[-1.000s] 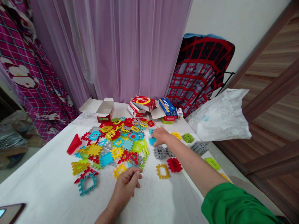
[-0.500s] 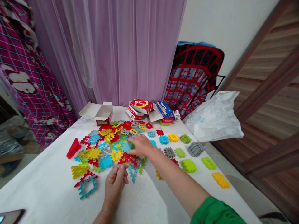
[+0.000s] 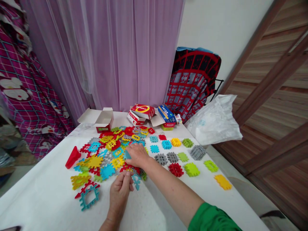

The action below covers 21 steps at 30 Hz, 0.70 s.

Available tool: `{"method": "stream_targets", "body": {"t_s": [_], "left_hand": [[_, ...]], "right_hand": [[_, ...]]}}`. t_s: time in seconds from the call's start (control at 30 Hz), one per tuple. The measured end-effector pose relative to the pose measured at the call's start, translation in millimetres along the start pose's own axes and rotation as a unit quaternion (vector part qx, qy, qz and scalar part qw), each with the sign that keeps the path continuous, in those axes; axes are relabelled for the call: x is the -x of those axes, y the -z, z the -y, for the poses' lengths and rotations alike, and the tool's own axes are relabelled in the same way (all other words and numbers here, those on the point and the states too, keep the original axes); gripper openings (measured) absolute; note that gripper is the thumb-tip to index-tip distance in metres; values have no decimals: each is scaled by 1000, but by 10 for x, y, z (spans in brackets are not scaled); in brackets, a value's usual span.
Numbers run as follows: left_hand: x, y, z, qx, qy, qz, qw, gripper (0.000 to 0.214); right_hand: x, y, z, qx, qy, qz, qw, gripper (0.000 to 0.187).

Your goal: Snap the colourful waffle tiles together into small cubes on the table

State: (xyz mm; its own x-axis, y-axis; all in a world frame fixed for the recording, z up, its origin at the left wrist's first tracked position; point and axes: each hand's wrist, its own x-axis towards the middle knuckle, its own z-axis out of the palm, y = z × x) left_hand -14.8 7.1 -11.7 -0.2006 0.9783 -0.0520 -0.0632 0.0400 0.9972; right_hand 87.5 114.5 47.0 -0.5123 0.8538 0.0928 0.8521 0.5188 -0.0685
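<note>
— On the white table, from the head view: shows the right hand lying at the 3 o'clock edge of the heap, seemingly clamped on a blue piece.
— And the other?
— Finds the left hand curled at the heap's 6 o'clock, fingertips bunched; cannot tell whether holding anything.
— How far along?
— Looks perhaps a third done: laid-out pieces set singly toward 2 o'clock, with most of the heap left unpicked.

Right hand on blue tile in pile (mixed colours); left hand beside, on table.
</note>
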Motion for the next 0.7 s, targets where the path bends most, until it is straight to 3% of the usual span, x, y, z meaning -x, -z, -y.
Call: {"method": "stream_targets", "body": {"t_s": [0.17,0.3,0.53,0.7], "left_hand": [[-3,3,15,-7,-7,5,1000,52],[2,4,1,7,-2,3,1000,54],[76,-47,-64,8,9,-12,1000,54],[81,-15,-19,-2,18,4,1000,51]], "right_hand": [[57,73,-11,-10,-3,-18,1000,46],[146,185,-279,-19,-16,-31,999,48],[325,636,-1539,5,-208,-4,978,48],[291,641,-2267,7,-253,34,967,47]]}}
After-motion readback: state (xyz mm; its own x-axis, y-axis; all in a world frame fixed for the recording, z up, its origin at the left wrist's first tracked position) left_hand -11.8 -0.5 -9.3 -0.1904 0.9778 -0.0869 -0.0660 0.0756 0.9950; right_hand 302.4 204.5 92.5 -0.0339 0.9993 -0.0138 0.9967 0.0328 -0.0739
